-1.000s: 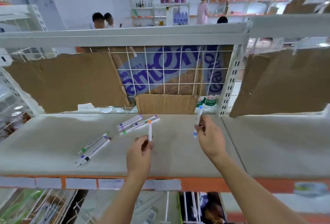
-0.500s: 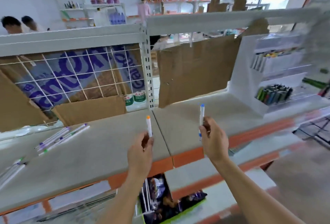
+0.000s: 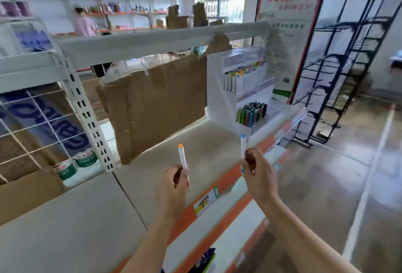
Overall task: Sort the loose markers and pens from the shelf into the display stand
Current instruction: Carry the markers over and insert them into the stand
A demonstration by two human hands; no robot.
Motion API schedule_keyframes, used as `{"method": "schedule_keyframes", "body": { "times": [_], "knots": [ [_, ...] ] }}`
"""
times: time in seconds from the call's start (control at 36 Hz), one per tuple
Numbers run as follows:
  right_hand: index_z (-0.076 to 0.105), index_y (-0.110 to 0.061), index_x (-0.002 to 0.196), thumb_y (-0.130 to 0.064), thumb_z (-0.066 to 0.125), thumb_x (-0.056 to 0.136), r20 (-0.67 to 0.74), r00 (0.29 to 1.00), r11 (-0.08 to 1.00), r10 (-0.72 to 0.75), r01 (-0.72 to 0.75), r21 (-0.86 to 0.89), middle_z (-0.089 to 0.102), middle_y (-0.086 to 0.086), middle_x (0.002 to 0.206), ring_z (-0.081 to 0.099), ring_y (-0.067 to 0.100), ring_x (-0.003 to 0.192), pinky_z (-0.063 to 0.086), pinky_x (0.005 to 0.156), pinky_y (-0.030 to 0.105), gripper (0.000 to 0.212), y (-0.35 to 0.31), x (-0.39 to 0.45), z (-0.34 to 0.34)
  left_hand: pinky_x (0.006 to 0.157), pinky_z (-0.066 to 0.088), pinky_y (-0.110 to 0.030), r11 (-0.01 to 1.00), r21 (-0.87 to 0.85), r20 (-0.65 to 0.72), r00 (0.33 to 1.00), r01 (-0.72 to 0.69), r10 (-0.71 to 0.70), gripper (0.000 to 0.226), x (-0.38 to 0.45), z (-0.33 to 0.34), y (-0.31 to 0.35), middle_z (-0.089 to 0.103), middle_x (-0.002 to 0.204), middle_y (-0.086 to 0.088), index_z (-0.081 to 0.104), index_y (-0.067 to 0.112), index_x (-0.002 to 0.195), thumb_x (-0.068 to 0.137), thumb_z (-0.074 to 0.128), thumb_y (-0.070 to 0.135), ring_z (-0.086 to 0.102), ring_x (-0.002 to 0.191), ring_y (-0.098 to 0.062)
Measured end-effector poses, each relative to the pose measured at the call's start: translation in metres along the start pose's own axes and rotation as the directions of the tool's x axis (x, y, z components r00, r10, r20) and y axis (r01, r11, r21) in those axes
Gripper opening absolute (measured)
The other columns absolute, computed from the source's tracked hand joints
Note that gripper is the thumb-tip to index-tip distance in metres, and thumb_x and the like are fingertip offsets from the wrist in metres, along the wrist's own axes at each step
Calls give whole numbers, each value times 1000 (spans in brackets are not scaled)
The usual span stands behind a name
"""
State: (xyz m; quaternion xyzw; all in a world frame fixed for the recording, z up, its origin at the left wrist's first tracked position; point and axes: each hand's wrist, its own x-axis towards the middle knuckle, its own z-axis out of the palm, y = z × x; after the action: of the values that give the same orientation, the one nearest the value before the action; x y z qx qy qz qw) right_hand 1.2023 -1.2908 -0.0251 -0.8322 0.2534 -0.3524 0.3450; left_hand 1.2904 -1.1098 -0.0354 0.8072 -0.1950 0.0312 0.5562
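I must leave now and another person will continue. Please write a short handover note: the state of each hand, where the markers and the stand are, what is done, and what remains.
Left hand: grips the orange-capped marker, upright, cap on top.
Right hand: grips the blue-capped marker, also upright.
Display stand: white, at the right end of the shelf, ahead of both hands. Its upper tier holds white markers with coloured caps; its lower tier holds darker pens.
Done: two markers are picked up and carried toward the stand.
Left: put both markers into the stand. No other loose markers are in view now, so check the shelf further left.
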Motion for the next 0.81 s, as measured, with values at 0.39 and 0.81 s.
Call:
{"method": "schedule_keyframes", "body": {
  "times": [0.39, 0.81],
  "knots": [
    [46, -26, 78, -9, 63, 85, -246, 963, 981, 107, -142, -131, 42, -14, 69, 42, 15, 62, 30, 58, 28, 25, 80, 46, -64, 57, 39, -19, 984, -110, 163, 974, -140, 157, 18, 40, 116, 33, 59, 59, 3, 63, 16, 83, 95, 51, 23, 57, 60, -8],
    [58, -20, 87, -16, 63, 86, -175, 980, 977, 92, -123, -174, 48, -18, 71, 47, 12, 65, 29, 57, 26, 7, 183, 144, -152, 60, 45, -23, 972, -126, 103, 972, -197, 210, 21, 75, 284, 99, 62, 65, -3, 59, 18, 74, 93, 56, 10, 59, 58, -12]
  ]
}}
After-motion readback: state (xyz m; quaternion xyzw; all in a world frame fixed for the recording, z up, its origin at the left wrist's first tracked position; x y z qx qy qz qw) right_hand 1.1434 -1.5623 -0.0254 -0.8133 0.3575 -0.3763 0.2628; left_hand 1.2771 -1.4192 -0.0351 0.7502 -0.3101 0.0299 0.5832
